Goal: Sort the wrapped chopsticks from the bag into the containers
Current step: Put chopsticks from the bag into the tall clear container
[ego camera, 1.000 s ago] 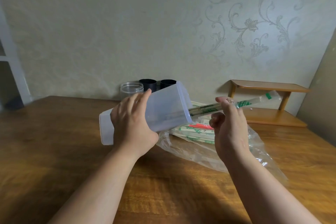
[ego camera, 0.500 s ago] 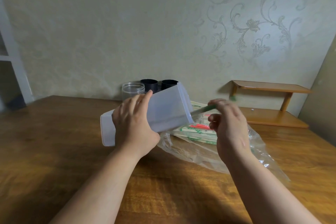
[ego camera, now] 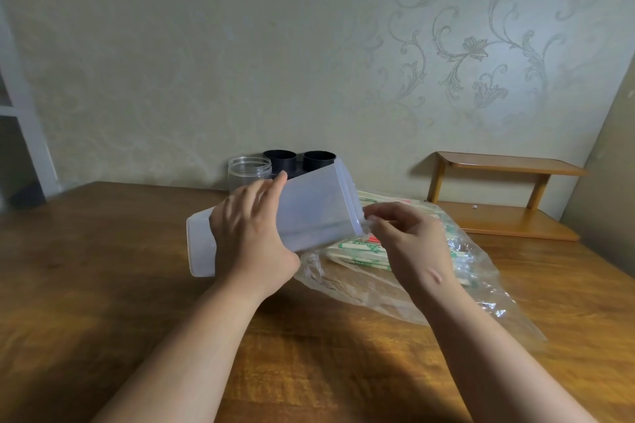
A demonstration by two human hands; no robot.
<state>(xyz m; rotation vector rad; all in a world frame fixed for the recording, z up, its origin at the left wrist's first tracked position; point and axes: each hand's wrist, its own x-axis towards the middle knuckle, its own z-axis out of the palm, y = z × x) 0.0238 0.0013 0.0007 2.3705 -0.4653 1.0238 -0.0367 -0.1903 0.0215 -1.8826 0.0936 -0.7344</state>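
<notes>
My left hand (ego camera: 251, 237) grips a translucent rectangular container (ego camera: 319, 206), held tilted above the table with its open mouth pointing right. At that mouth is my right hand (ego camera: 412, 244), fingers loosely curled by the rim, with no chopstick showing between them. Whatever is inside the container is hidden by its cloudy wall. Under and behind my right hand lies a clear plastic bag (ego camera: 481, 271) holding several wrapped chopsticks (ego camera: 357, 247) with green and red print.
A clear round jar (ego camera: 249, 170) and two black cups (ego camera: 280, 161) stand at the back against the wall, behind the container. A low wooden shelf (ego camera: 498, 220) sits at the back right. The wooden table (ego camera: 103, 268) spreads left and toward me.
The green-printed wrapped chopstick that stuck out of the container mouth has slid inside. My right hand followed it up to the rim. My left hand keeps the container tilted.
</notes>
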